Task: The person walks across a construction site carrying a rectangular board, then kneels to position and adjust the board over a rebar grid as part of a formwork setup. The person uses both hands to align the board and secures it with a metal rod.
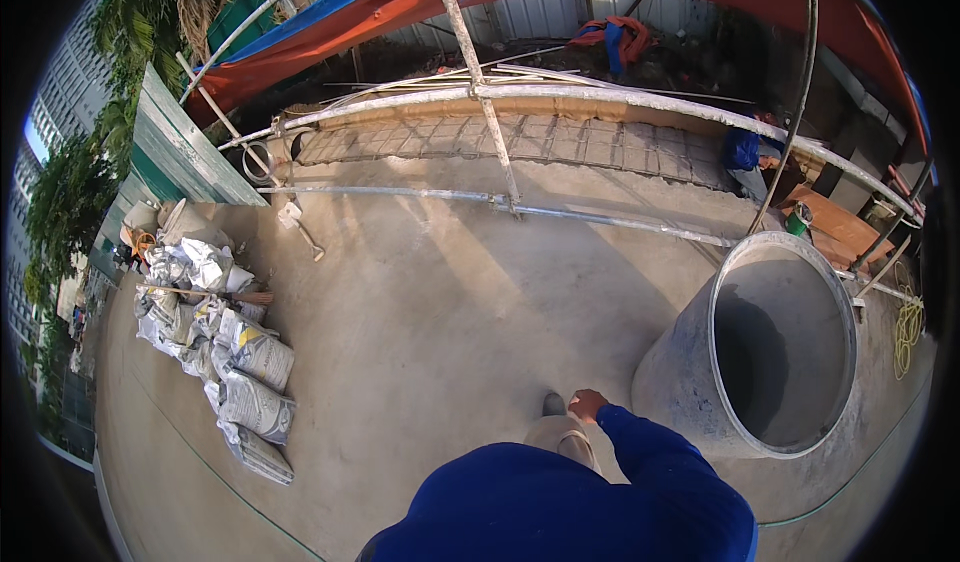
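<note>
My right hand (588, 405) hangs in front of me at the end of a blue sleeve (660, 452). Its fingers look curled in, and nothing shows between them. My left hand is out of sight. To the right of my right hand, with a gap between, stands a large grey cylindrical drum (672, 367). Its wide round mouth faces up, and shadow covers part of the inside. One of my shoes (553, 403) shows just left of the hand, on the concrete floor (440, 332).
Filled sacks (255, 402) are heaped at the left, with a broom (250, 298) across them. A shovel (300, 227) lies beyond. Metal pipe railing (420, 193) bounds the far side, before a rebar grid (500, 142). A crouching person (745, 152) is at far right, near a green bucket (798, 219).
</note>
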Motion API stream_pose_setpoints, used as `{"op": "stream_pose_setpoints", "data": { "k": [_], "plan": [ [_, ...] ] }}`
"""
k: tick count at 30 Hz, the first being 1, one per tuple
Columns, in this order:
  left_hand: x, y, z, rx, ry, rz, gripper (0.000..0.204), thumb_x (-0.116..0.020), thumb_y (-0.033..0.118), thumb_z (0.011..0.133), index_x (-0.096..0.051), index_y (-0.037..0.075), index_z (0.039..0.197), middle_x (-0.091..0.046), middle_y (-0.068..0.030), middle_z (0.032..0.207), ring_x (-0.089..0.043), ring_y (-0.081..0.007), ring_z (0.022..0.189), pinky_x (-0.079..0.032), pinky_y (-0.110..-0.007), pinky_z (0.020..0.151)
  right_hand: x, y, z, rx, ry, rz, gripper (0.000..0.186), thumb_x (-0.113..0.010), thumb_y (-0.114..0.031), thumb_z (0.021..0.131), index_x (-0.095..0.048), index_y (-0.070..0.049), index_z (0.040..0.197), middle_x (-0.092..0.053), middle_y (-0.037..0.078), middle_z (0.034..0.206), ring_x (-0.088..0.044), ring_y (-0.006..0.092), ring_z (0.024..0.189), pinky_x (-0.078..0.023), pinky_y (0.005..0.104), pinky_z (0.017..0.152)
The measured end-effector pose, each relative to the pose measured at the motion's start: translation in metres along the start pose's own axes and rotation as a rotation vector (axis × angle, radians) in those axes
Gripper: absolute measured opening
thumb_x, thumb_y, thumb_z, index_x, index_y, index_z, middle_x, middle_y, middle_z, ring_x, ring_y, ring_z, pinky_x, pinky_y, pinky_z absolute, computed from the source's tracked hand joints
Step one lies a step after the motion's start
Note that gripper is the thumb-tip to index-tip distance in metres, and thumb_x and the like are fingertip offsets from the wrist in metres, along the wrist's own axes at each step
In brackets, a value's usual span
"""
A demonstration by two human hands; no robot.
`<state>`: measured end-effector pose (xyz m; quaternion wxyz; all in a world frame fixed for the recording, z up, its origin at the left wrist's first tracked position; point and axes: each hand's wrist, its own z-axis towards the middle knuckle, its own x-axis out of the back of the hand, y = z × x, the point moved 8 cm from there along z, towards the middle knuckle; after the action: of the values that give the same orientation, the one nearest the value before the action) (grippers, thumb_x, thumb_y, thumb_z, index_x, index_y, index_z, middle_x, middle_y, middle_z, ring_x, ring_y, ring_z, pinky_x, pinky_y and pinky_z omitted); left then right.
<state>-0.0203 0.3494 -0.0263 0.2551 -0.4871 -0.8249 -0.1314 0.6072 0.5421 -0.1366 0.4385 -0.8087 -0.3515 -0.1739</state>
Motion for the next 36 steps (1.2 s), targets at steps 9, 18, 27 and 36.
{"op": "stream_pose_setpoints", "data": {
  "k": [9,18,27,36],
  "plan": [
    [0.126,0.030,0.037,0.127,0.106,-0.030,0.059,-0.077,0.044,0.077,-0.074,-0.001,0.115,-0.075,-0.0252,0.121,-0.071,-0.0398,0.119,-0.056,-0.048,0.100,0.185,-0.149,0.169,0.140,0.141,0.084,0.038,-0.069,-0.038,0.089,-0.076,-0.006,0.109,-0.075,0.021,0.116,-0.070,0.0424,0.113,-0.056,0.0506,0.096],
    [0.367,0.142,0.124,-0.097,0.510,-0.065,0.037,-0.082,0.027,0.078,-0.068,-0.002,0.094,-0.075,-0.0284,0.101,-0.073,-0.0451,0.103,-0.058,-0.051,0.090,0.140,-0.194,0.249,0.041,-0.161,-0.065,0.040,-0.070,-0.039,0.089,-0.075,-0.009,0.114,-0.077,0.018,0.115,-0.071,0.0396,0.114,-0.056,0.0491,0.097],
    [0.556,0.237,0.289,-0.175,0.440,0.011,0.046,-0.079,0.033,0.082,-0.067,0.002,0.114,-0.075,-0.0256,0.112,-0.072,-0.0424,0.110,-0.058,-0.051,0.094,0.233,-0.228,0.347,-0.141,0.165,0.140,0.038,-0.072,-0.037,0.088,-0.076,-0.005,0.107,-0.078,0.020,0.107,-0.074,0.0363,0.106,-0.058,0.0471,0.091],
    [0.627,0.275,0.368,-0.190,0.299,-0.024,0.050,-0.077,0.038,0.082,-0.071,0.004,0.119,-0.076,-0.0221,0.117,-0.072,-0.0397,0.114,-0.057,-0.048,0.098,0.244,-0.322,0.408,-0.141,0.059,0.256,0.026,-0.069,-0.020,0.095,-0.073,0.003,0.106,-0.076,0.012,0.094,-0.076,0.0218,0.079,-0.062,0.0353,0.072]
  ]
}}
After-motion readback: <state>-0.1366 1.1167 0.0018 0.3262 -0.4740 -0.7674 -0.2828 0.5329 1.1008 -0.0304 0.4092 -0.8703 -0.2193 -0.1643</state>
